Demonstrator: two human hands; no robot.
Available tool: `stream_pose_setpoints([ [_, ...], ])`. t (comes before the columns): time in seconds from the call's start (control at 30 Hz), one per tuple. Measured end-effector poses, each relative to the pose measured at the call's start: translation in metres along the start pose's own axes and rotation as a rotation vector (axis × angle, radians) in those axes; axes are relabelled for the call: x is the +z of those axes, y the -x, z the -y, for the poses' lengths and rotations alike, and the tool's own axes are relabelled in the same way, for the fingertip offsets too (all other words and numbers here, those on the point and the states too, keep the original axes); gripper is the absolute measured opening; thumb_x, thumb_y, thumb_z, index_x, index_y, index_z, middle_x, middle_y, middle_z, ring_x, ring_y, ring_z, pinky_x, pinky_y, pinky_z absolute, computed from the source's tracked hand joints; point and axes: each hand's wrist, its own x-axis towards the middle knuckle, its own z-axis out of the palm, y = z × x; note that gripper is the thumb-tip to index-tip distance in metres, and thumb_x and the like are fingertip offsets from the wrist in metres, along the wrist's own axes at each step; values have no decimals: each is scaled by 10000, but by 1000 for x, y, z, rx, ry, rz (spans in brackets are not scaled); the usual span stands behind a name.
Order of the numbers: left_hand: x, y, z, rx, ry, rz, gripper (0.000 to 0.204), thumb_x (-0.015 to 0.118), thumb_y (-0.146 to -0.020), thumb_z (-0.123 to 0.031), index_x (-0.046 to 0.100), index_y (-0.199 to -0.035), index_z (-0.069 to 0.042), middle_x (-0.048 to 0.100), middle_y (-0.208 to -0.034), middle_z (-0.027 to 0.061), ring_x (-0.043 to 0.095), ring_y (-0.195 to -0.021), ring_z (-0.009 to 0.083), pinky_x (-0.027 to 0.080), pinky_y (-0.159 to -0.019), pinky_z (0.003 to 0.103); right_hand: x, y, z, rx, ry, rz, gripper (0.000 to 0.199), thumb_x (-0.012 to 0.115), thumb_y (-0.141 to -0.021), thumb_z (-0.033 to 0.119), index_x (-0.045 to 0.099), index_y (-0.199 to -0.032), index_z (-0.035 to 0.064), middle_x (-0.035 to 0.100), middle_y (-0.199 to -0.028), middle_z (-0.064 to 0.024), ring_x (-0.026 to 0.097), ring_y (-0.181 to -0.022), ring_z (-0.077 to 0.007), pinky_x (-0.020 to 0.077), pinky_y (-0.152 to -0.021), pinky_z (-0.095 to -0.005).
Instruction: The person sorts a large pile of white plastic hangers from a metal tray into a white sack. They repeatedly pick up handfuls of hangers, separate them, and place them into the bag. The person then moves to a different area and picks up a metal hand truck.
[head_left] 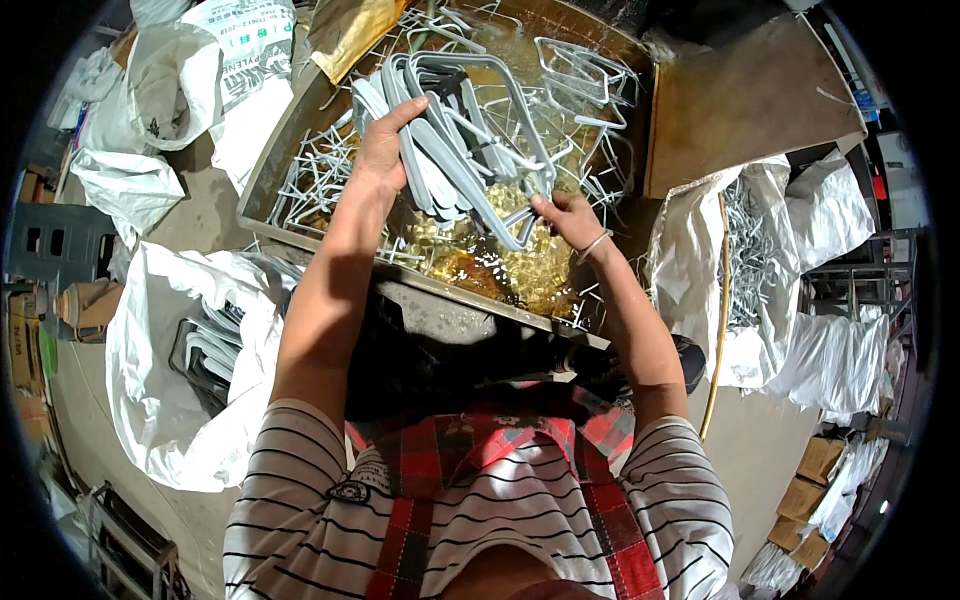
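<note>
My left hand (385, 150) is closed around the left side of a bundle of grey plastic frames (435, 165), its thumb laid over the top. The frames are long, roughly rectangular loops with rounded corners, nested together and tilted. At their lower right corner, the fingers of my right hand (572, 218) pinch the end of a frame. Both hands hold the bundle over a shallow metal tub (455, 292) of yellowish water. Thin grey offcut strips (310, 185) lie in the tub on the left, and more loose frames (575, 75) rest at its far right.
On the left stands an open white sack (150, 370) with grey frames inside. Another white sack (690, 270) on the right holds grey scraps (748, 250), with a thin stick (719, 330) leaning there. A brown board (750, 115) adjoins the tub. Cardboard boxes (805, 495) lie lower right.
</note>
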Motion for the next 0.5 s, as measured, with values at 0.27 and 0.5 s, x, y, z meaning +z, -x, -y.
stream_pose_setpoints([
  [0.27, -7, 0, -10, 100, -40, -124, 208, 613, -790, -122, 574, -942, 14, 621, -847, 133, 621, -768, 252, 529, -732, 378, -33, 45, 1, -155, 1248, -572, 795, 569, -760, 561, 342, -1327, 52, 324, -1358, -226, 325, -1244, -354, 422, -897, -425],
  [0.5, -14, 0, 10, 31, 42, -18, 295, 623, -762, -208, 580, -906, 46, 624, -758, 165, 627, -666, 275, 546, -668, 405, 41, 11, 56, 290, -1176, -90, 222, 571, -851, 180, 498, -897, -25, 541, -723, -119, 566, -567, -227, 535, -502, -323],
])
